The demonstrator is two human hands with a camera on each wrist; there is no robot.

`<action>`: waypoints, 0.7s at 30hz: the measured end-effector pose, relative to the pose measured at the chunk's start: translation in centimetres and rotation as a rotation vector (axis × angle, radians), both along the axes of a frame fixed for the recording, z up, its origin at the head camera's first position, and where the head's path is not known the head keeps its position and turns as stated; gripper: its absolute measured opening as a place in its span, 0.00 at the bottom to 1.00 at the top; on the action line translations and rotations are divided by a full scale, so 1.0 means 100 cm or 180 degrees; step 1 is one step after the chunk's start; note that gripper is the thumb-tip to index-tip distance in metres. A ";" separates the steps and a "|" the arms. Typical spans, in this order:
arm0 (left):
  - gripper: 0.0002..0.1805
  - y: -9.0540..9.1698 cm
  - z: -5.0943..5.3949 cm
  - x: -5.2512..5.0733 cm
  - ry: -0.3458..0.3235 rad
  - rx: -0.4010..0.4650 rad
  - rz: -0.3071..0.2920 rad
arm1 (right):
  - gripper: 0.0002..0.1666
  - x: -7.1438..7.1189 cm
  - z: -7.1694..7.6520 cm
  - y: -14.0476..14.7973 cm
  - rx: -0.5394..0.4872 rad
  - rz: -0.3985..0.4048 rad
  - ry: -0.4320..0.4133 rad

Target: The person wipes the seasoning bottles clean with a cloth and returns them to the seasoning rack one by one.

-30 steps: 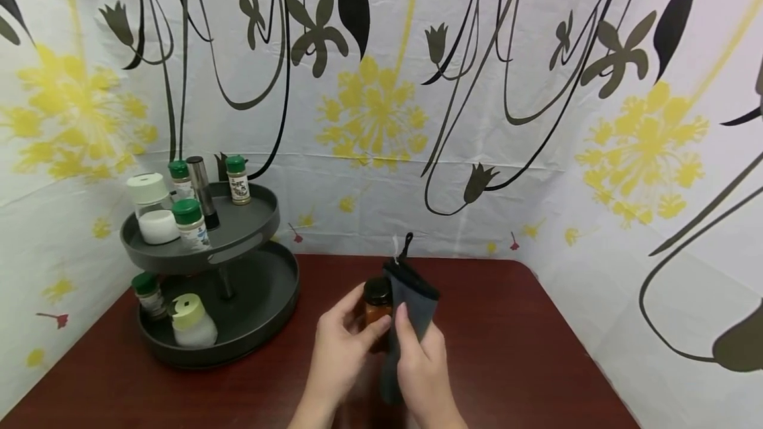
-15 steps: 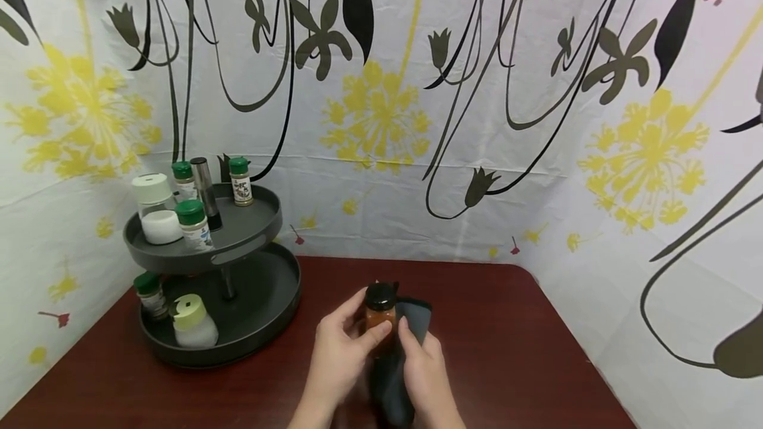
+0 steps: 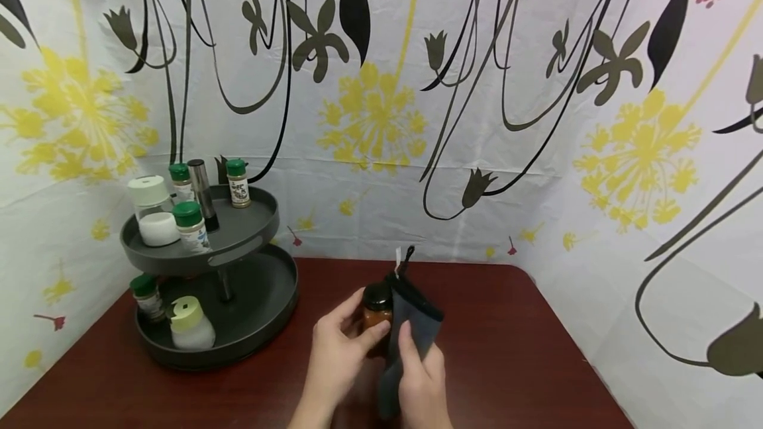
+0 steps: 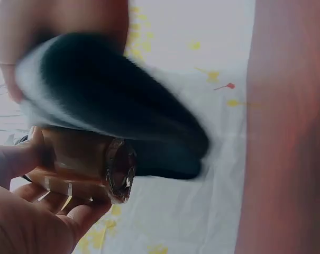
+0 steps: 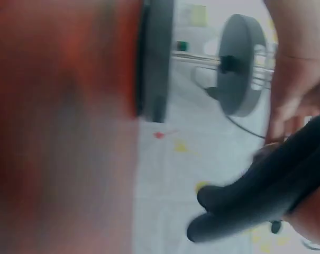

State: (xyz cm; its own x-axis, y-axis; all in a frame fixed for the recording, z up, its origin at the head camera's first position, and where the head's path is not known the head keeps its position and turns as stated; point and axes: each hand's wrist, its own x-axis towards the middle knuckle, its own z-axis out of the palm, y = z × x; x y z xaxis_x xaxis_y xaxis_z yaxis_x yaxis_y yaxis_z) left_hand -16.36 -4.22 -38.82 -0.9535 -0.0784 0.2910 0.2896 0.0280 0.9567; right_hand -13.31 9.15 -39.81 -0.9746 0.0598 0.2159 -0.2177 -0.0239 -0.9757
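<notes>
My left hand [image 3: 340, 346] grips a small brown glass jar [image 3: 377, 315] with a black lid, held over the table's front middle. In the left wrist view the jar [image 4: 78, 156] lies across the picture, with fingers under it and the thumb on its side. My right hand [image 3: 422, 376] pinches a folded dark grey cloth [image 3: 416, 315] with a black edge, a hanging loop and a white tag. The cloth lies against the jar's right side and hides part of it. In the right wrist view the cloth [image 5: 255, 185] is blurred.
A two-tier dark grey turntable rack [image 3: 286, 290] stands at the left. Its upper tier bears green-capped spice bottles [image 3: 240, 184], a white-lidded jar [image 3: 153, 210] and a metal cylinder [image 3: 204, 194]. A yellow-topped container [image 3: 192, 324] sits below. The reddish-brown table [image 3: 507, 336] meets a patterned curtain [image 3: 524, 151].
The cloth slid down along the jar half a second ago and is now up again, its loop above the lid. The jar and left hand stay nearly in place.
</notes>
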 end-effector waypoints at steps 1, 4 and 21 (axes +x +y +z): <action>0.33 -0.002 0.001 0.000 0.0023 -0.0007 0.0051 | 0.30 -0.002 -0.005 0.000 0.0019 0.0004 -0.0073; 0.34 -0.006 0.004 0.000 0.0077 -0.0032 0.0113 | 0.30 -0.009 -0.017 0.001 0.0083 0.0101 -0.0323; 0.31 0.000 0.004 0.000 0.0069 0.0002 0.0008 | 0.27 0.012 0.012 -0.008 -0.0199 -0.0157 0.0413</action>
